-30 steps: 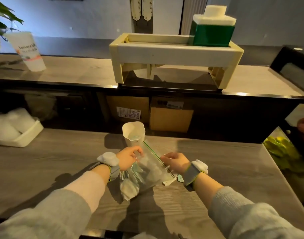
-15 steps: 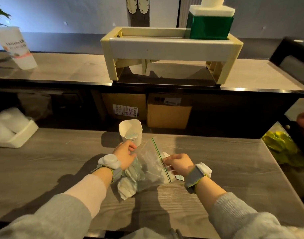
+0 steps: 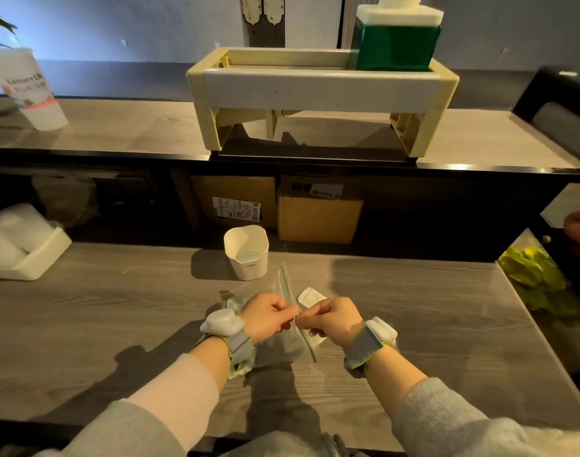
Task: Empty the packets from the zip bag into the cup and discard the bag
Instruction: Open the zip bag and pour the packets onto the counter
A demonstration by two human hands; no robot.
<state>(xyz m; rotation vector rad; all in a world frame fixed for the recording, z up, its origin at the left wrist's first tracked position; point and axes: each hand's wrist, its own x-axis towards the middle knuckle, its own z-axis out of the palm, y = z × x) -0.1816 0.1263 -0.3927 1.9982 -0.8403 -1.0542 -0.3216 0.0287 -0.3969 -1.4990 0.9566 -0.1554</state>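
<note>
Progress: left hand (image 3: 268, 316) and right hand (image 3: 331, 319) have met near the cup (image 3: 247, 252), both pinching the zip bag (image 3: 288, 347) seal, seemingly to open it.

both forearms are stretched forward and angled inward, so that the left hand (image 3: 268, 319) and the right hand (image 3: 331, 319) are held almost knuckle to knuckle. the fingers of each are curled, and the zip bag (image 3: 290, 349) is pinched between thumb and forefinger by both. a grey band (image 3: 240, 346) is worn on each wrist.
</note>
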